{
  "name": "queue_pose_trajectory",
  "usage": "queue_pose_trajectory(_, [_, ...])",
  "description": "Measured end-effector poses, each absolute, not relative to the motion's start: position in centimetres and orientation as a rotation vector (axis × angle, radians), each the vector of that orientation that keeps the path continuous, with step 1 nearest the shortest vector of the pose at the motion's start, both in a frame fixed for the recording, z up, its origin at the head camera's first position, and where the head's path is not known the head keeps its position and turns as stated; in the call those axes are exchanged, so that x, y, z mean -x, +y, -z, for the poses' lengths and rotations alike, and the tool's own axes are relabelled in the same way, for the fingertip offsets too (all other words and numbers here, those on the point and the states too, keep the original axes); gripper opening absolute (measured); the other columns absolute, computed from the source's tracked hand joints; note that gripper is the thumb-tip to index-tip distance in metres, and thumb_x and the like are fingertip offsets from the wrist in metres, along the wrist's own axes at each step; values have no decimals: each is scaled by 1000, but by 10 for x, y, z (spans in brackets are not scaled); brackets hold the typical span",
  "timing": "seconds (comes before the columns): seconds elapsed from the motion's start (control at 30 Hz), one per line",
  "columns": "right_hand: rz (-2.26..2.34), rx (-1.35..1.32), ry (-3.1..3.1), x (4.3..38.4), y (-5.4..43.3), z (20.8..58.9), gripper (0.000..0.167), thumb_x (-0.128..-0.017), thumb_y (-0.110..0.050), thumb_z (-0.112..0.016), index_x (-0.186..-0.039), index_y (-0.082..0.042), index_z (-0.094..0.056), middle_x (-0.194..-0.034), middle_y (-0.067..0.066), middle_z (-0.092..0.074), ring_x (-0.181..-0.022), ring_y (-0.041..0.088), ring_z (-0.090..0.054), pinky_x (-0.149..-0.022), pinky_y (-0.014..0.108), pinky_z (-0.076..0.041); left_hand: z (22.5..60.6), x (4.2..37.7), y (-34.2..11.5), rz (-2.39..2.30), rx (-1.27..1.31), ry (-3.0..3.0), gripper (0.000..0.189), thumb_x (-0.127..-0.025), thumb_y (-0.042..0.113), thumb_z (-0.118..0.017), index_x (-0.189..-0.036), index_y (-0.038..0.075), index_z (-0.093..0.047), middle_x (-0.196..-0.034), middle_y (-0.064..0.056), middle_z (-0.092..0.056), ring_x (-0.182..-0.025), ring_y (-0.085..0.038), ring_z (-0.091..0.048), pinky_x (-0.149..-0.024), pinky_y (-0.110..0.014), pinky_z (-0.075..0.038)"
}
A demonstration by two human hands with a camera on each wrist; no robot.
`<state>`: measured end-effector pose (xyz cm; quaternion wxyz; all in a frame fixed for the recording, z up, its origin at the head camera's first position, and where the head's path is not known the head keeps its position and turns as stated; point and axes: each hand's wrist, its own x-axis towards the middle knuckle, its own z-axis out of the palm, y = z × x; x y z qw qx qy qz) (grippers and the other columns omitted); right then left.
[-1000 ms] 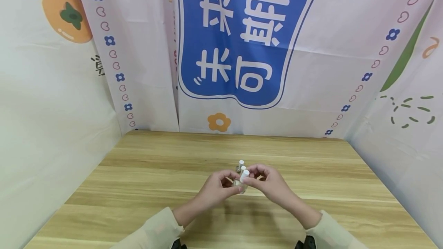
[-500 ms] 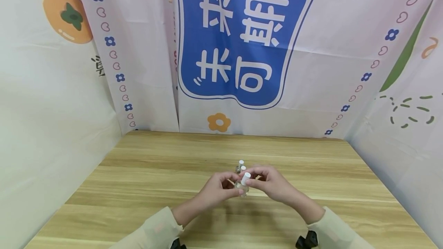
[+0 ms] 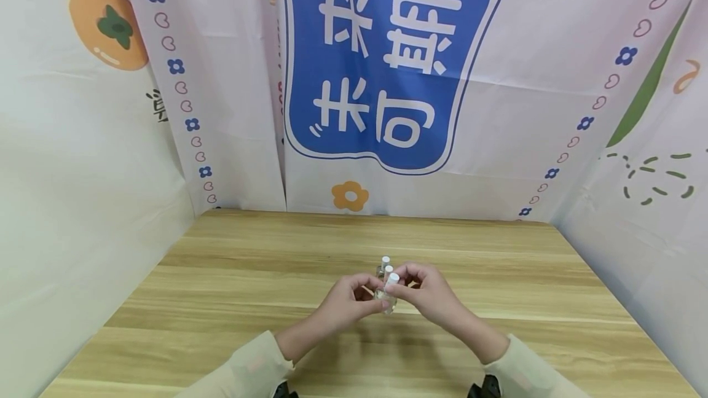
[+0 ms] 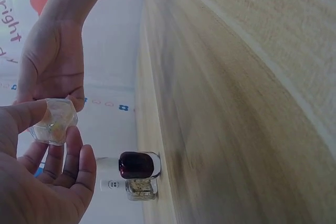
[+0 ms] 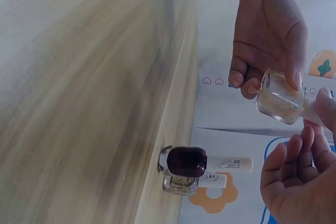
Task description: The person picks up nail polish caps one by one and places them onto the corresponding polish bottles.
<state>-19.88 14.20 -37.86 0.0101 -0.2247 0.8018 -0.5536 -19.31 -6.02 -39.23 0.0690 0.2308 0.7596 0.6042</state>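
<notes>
My left hand (image 3: 345,303) pinches a clear glass nail polish bottle (image 5: 281,98) between thumb and fingers, raised off the table. Pale flecks or glitter show inside the glass. The bottle leans slightly to the right in the head view. Its white cap (image 3: 392,280) sits at the neck, pinched by the thumb and fingers of my right hand (image 3: 428,290). Behind the hands stand a dark red nail polish bottle (image 5: 187,161) and a glitter nail polish bottle (image 5: 181,183), both upright with white caps. In the head view the hands partly hide them.
The wooden table (image 3: 249,275) runs back to a printed cloth (image 3: 514,128) hung as a backdrop. More cloth hangs at the left and right sides. The two standing bottles are close together, just beyond the hands.
The right hand has shifted slightly on the cap, and the cap's tilt to the right grew, then lessened. The held bottle has come slightly nearer. The standing bottles have stayed put.
</notes>
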Motion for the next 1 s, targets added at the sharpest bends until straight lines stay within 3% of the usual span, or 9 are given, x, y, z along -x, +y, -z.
queue_pose_trajectory(0.37, [1771,663,2496,195,138,381,21,-87,-24,-75,-89,-6,-64,-81,5,-59,-71,16,-52,-58,22,-45,396,194,-60,-1819,-725,2301,22,-83,9,-75,-103,2,-68,-86,-2,-65,-71,-16,-58,-56,-20,-46])
queue_pose_trajectory(0.53, [1702,805,2451,196,144,378,18,-92,-21,-69,-103,-7,-67,-90,7,-61,-81,19,-55,-67,26,-50,395,195,-62,-1815,-748,2278,23,-83,9,-76,-103,1,-67,-86,-3,-65,-73,-15,-59,-58,-19,-47])
queue_pose_trajectory(0.7, [1648,937,2374,199,150,375,24,-95,-16,-64,-117,-7,-66,-102,10,-63,-83,19,-58,-68,28,-51,394,195,-66,-1819,-792,2226,22,-84,8,-74,-103,-1,-67,-89,-4,-65,-76,-15,-59,-61,-19,-48])
queue_pose_trajectory(0.83, [1639,1042,2309,200,152,373,22,-97,-12,-61,-117,-5,-67,-112,11,-64,-87,19,-61,-71,30,-53,392,195,-67,-1822,-820,2190,21,-85,7,-73,-102,-3,-66,-89,-4,-65,-76,-14,-59,-61,-19,-47])
queue_pose_trajectory(1.0, [1648,1073,2311,201,151,376,18,-96,-11,-61,-112,-6,-69,-112,9,-65,-89,18,-61,-71,29,-53,392,195,-67,-1820,-796,2182,21,-84,6,-74,-101,-3,-67,-90,-4,-65,-76,-14,-60,-62,-20,-48])
